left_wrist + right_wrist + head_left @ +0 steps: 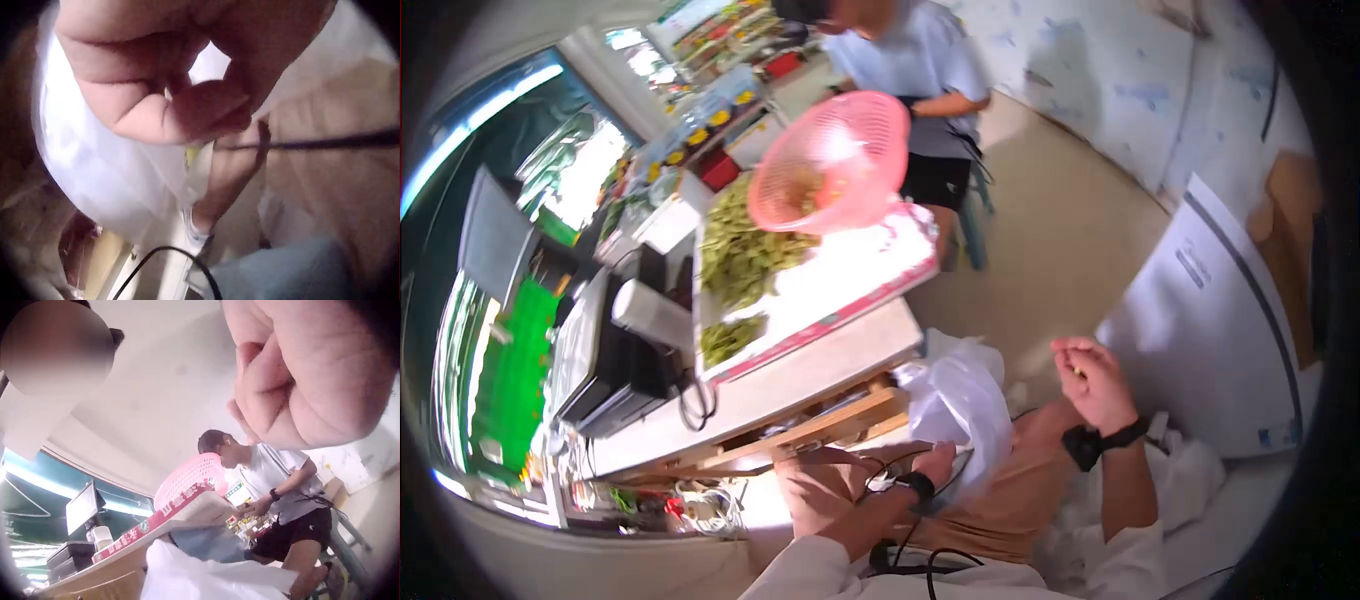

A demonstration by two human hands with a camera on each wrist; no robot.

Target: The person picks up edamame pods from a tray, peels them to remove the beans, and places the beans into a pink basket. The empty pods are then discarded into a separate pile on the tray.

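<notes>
My left hand (935, 462) is low over my lap, beside a white plastic bag (960, 395) between my knees. In the left wrist view its thumb and finger curl into a ring, pinching a small pale piece with a yellow-green end (192, 156). The white bag (119, 169) spreads behind those fingers. Raised over my other thigh, my right hand (1097, 385) has its fingers curled around a small yellowish bit (1080, 373). From the right wrist, the right hand (312, 375) shows folded fingers that hide what they hold.
Ahead, a red-edged white tray (850, 280) on the table carries a heap of green leafy pieces (740, 250) and a pink basket (840, 160). Another person (930, 60) sits across from me. A large white panel (1200, 330) stands at right. Black cables (940, 560) cross my lap.
</notes>
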